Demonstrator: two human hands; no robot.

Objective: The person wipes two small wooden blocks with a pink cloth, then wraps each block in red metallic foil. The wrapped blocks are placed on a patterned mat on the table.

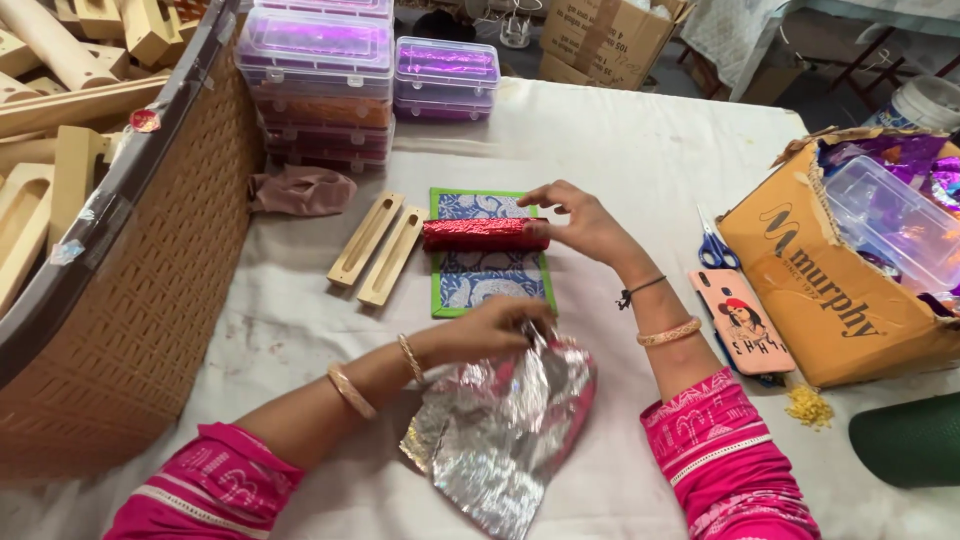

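Red foil-wrapped roll (478,234) lay finished-looking on the patterned green-edged mat (490,280), right hand (585,222) pinching its end, left hand (490,330) clutching crinkled silver foil (500,430) not yet used.

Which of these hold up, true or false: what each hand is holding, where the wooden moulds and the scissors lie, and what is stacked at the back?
1. The right hand grips a red foil-wrapped roll. True.
2. The left hand holds the scissors. False: it pinches a silver foil bag; the scissors lie by the cardboard box.
3. Two wooden moulds lie left of the green-edged mat. True.
4. The stacked plastic boxes sit inside the wicker basket. False: they stand on the table beside it.
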